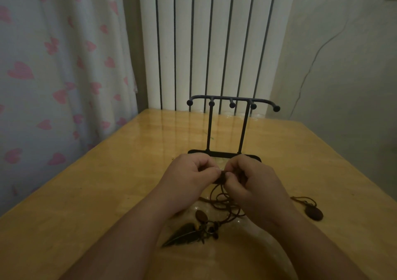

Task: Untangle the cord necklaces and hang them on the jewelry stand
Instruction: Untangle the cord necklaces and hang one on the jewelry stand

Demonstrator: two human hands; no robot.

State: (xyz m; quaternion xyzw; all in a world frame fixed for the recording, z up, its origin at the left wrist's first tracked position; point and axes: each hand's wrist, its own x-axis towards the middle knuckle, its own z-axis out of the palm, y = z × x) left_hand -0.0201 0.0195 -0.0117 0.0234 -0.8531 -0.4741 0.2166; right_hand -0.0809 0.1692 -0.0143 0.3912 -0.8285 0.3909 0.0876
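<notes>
A tangle of brown cord necklaces [223,200] lies on the wooden table [90,193] between my wrists. My left hand [189,174] and my right hand [251,178] meet above it, each pinching the knotted cords at the fingertips. A dark feather pendant [182,235] and an oval brown pendant [201,215] lie near me below the tangle. Another oval pendant [314,213] on its cord rests to the right. The black jewelry stand [233,103] with several ball-tipped hooks stands just behind my hands, with nothing hanging on it.
A white radiator [214,43] rises behind the table's far edge. A curtain with pink hearts [53,75] hangs at the left. A thin cable [311,64] runs down the wall at the right.
</notes>
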